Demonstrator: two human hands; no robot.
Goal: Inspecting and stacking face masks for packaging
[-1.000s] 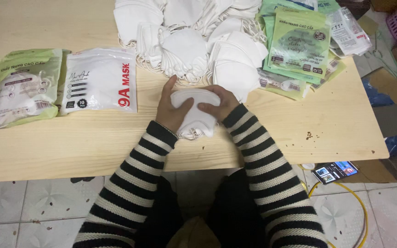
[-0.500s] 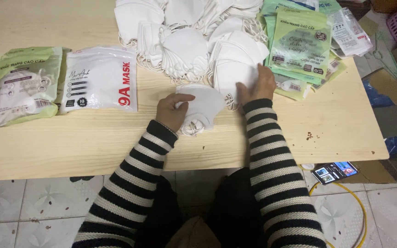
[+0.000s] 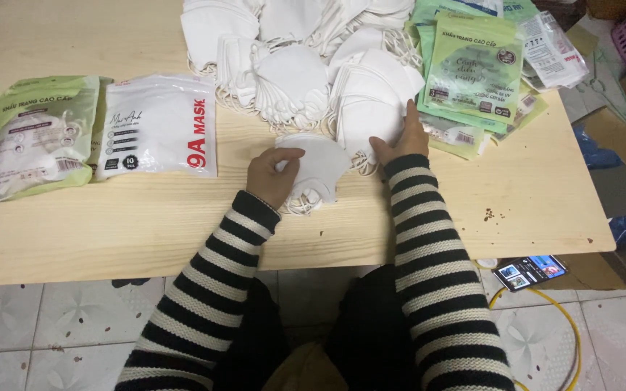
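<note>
Where the wooden counter [image 3: 110, 217] reaches its left edge, a pale green pouch [image 3: 34, 134] with white masks showing through lies flat, a white pouch [image 3: 157, 124] with red lettering just beside it. Near the middle, the left hand [image 3: 273, 174] has its grip clamped on a small stack of white masks [image 3: 320, 170]. The right hand [image 3: 403, 137] rests spread, its grip apart, on the big white mask heap [image 3: 306, 58]. Green rectangular packets [image 3: 472, 65] overlap at the right.
</note>
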